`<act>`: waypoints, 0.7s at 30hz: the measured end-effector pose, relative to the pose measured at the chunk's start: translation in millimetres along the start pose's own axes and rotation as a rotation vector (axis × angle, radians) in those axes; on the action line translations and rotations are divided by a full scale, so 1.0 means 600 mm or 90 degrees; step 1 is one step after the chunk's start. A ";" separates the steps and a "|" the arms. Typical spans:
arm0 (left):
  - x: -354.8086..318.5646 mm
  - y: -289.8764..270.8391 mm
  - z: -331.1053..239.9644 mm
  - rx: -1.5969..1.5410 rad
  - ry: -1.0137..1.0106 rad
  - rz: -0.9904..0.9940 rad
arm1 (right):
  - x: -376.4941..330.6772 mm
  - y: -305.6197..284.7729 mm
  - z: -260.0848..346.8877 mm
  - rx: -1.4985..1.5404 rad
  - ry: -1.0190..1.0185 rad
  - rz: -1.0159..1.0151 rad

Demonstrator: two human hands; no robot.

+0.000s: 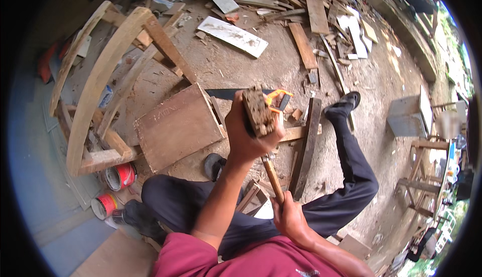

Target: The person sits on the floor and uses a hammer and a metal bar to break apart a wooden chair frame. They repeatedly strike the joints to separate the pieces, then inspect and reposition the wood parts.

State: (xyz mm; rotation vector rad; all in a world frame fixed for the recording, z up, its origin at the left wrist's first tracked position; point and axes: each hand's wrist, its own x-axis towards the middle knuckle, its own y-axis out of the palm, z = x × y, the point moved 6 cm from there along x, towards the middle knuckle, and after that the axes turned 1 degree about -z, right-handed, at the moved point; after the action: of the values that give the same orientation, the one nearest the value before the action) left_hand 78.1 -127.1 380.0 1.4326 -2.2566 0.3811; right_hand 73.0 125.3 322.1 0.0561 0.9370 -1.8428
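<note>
I see two round metal tins with red printed labels (120,175) lying on their sides just beside the curved wooden frame at my lower left, the second one (105,204) nearer the grey floor; no signs or screens show
</note>
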 end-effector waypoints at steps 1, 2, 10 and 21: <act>-0.006 -0.004 -0.009 -0.051 -0.006 -0.001 | -0.001 -0.002 -0.003 0.005 0.007 0.009; -0.012 -0.007 -0.011 -0.044 -0.021 -0.004 | 0.001 -0.006 -0.004 0.013 0.019 0.015; 0.002 -0.033 0.028 -0.049 -0.073 -0.018 | 0.021 0.000 0.025 0.037 0.027 0.065; -0.010 0.038 -0.026 0.019 0.012 0.037 | -0.016 0.000 -0.017 0.078 0.095 0.016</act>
State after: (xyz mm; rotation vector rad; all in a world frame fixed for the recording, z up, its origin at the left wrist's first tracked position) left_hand 63.4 -105.7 390.6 1.3745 -2.2905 0.4462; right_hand 73.6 138.8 319.3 0.2826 0.9195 -1.8906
